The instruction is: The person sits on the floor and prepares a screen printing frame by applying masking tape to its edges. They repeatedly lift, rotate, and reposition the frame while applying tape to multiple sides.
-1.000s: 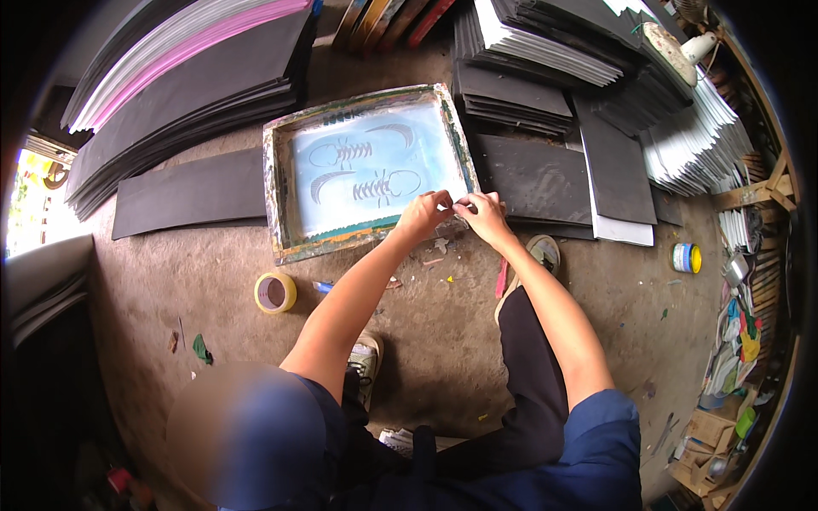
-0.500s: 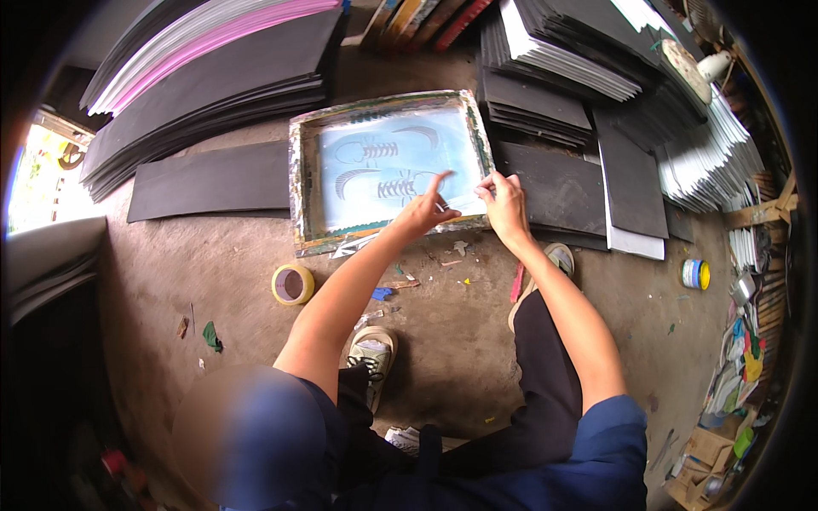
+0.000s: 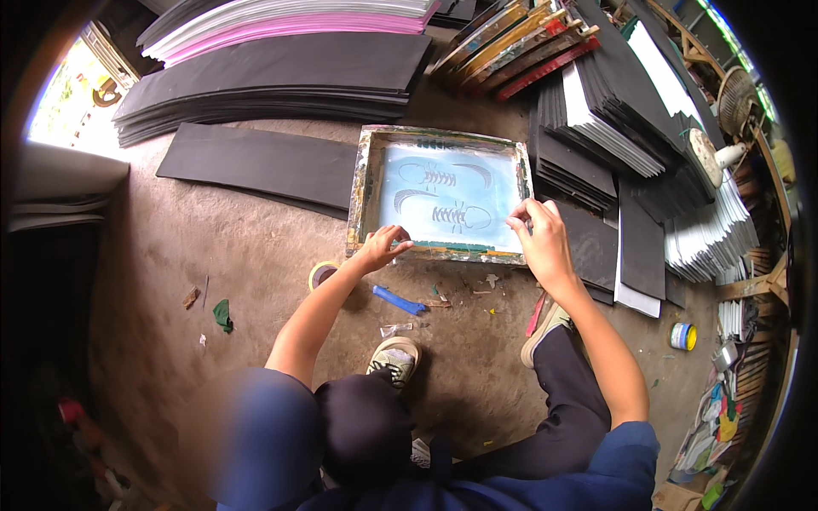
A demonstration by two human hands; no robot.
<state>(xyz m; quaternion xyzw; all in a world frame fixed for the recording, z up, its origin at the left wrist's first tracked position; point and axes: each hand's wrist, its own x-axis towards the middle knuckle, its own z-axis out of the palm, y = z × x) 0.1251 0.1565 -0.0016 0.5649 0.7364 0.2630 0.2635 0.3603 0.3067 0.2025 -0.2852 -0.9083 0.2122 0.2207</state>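
A screen-printing frame (image 3: 359, 189) with a paint-stained wooden border lies on the floor in front of me. Its pale blue mesh (image 3: 439, 198) carries shoe-shaped line patterns. Over the near left corner, my left hand (image 3: 383, 249) has its fingers bent toward the thumb. My right hand (image 3: 543, 238) pinches thumb and forefinger together above the near right corner. Whatever is between the fingers of either hand is too fine to make out. A roll of yellow tape (image 3: 323, 275) sits on the floor, partly hidden by my left forearm.
Stacks of black sheets (image 3: 273, 72) lie at the far left, more black and white sheets (image 3: 596, 119) at the right. Several paint-stained frames (image 3: 520, 47) lean at the back. A blue strip (image 3: 398, 300) and scraps litter the floor; a small yellow-and-blue can (image 3: 682, 336) stands right.
My hands have moved apart, the left toward the frame's near left corner, the right staying near the right side. The view has shifted, and the blue strip now shows more fully.
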